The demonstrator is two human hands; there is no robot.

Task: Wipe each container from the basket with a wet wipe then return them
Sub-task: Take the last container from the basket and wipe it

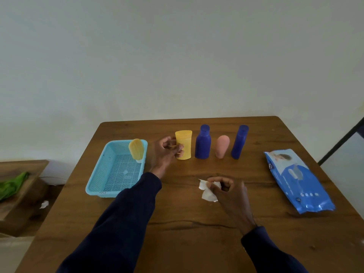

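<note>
A light blue basket (110,180) sits on the left of the wooden table (187,223); a yellow tube (136,148) stands on its white cap in the basket's far right corner. In a row to the right stand a yellow container (185,142), a dark blue bottle (202,142), a pink tube (222,146) and a second dark blue bottle (239,141). My left hand (166,152) has its fingers wrapped on the yellow container's left side; the container rests on the table. My right hand (226,191) pinches a crumpled white wet wipe (207,192) just above the table.
A blue wet-wipe pack (297,180) lies at the table's right side. To the left, off the table, stands a lower wooden surface (21,174) with green cloth (11,184) on it. A white scrap (44,204) lies on the floor.
</note>
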